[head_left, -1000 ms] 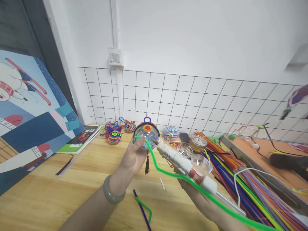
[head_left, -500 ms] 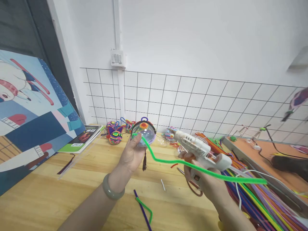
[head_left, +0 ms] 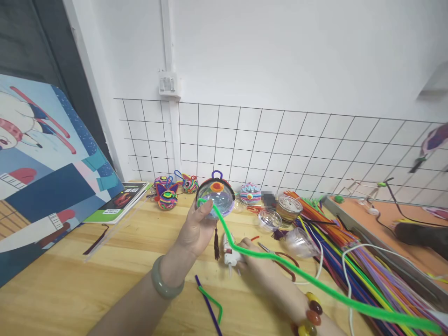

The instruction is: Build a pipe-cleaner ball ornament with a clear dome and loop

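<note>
My left hand (head_left: 196, 228) is closed round a clear plastic ball (head_left: 214, 199) held above the wooden table (head_left: 87, 280). The ball has a purple loop on top, an orange and green spot and a dark tassel hanging below. A long green pipe cleaner (head_left: 280, 266) runs from the ball down to the lower right. My right hand (head_left: 257, 259) lies low on the table, fingers wrapped on the white glue gun (head_left: 229, 254), which rests on the tabletop with its nozzle pointing toward me.
Colourful woven balls (head_left: 167, 196) stand by the grid wall. Clear half shells (head_left: 269, 219) and a thread spool (head_left: 289, 207) sit mid-table. A heap of pipe cleaners (head_left: 350, 252) fills the right. A painted board (head_left: 42, 163) leans at left. Purple and green scraps (head_left: 210, 303) lie near me.
My right hand has brought the glue gun down from beside the ball to the tabletop. The left hand kept the ball in place. The green pipe cleaner's free end dropped lower right.
</note>
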Available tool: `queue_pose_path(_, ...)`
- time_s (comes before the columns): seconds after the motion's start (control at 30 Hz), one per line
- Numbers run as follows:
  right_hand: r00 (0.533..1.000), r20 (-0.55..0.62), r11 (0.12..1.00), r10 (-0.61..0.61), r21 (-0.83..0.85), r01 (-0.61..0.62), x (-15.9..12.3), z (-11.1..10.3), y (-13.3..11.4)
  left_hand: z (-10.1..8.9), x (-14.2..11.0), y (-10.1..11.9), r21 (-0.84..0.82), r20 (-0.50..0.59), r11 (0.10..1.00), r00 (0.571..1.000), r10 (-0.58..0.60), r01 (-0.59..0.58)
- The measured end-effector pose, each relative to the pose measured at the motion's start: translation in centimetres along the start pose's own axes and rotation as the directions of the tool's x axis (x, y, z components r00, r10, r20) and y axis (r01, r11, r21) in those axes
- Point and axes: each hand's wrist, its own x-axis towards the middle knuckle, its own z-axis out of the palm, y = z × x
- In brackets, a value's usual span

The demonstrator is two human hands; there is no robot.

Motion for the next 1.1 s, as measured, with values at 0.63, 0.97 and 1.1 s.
queue_pose_path(0.63,0.767,-0.617,0.87,-0.179,0.264,0.416,-2.4,-4.8,-4.7,1.3,-2.5,-4.3,0.151,0.031,0.961,0.971,-0.237,0.23)
queue_pose_path(0.97,0.701,-0.7,0.868,-0.136,0.258,0.425,-2.2,-6.1,-4.9,1.4,-3.1,-5.0,0.098,0.052,0.966,0.968,-0.246,0.24)
queue_pose_path(1.1,0.701,-0.709,0.842,-0.075,0.332,0.425,-2.0,-5.9,-4.7,1.5,-3.1,-4.9,0.086,0.069,0.966,0.966,-0.249,0.243)
